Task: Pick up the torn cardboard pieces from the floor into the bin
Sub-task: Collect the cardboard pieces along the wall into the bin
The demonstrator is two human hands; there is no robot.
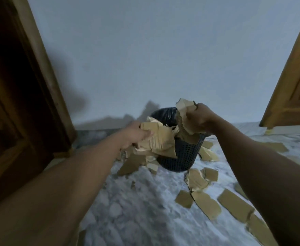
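Left hand (pixel 136 134) gripping cardboard wad (pixel 160 139), right hand (pixel 199 118) clutching second wad (pixel 184 110), both above mesh bin (pixel 183 157) at frame centre; torn pieces (pixel 206 205) strewn on marbled floor (pixel 136 210), pale wall (pixel 145 59) behind, wooden door (pixel 12 103) far left

Bin (pixel 184 157): one.
Hands: two, left hand (pixel 136 134) and right hand (pixel 199 118).
Held cardboard: two, left bunch (pixel 156 139) and right bunch (pixel 184 110).
Loose pieces (pixel 206 205) on floor (pixel 136 219): at least twelve; exact count unclear.
Wooden doors: two, left door (pixel 12 103) and right door (pixel 296 86).
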